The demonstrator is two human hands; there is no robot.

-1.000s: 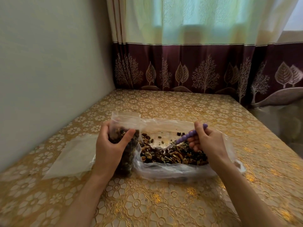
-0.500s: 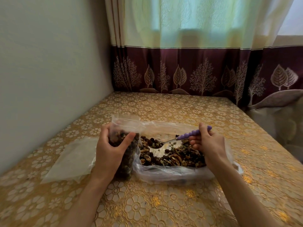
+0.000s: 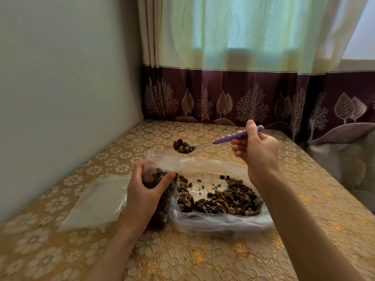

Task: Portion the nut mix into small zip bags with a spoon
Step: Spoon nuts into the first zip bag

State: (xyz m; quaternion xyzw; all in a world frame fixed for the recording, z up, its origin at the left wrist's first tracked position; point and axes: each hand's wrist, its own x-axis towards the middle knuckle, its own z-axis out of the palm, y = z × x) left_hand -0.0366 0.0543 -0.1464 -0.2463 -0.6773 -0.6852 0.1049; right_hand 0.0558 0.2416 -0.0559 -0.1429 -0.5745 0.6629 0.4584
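Observation:
My left hand (image 3: 143, 194) grips a small clear zip bag (image 3: 162, 165) that stands upright on the table, largely filled with nut mix, its mouth open at the top. My right hand (image 3: 255, 151) holds a spoon (image 3: 205, 145) by its purple beaded handle. The metal bowl of the spoon is heaped with nuts and hovers just above and behind the small bag's mouth. To the right of the small bag lies a large clear plastic bag (image 3: 219, 222), spread open, with the loose nut mix (image 3: 223, 201) piled along its near side.
Empty flat zip bags (image 3: 95, 201) lie on the table to the left of my left hand. The table has a gold floral cloth (image 3: 182, 256). A grey wall runs along the left, a curtain hangs behind, and a grey cushion (image 3: 345, 159) sits past the right edge.
My right hand has lifted the spoon out of the large bag with a load of nuts and carried it up and left, above the small bag's mouth. My left hand keeps its hold.

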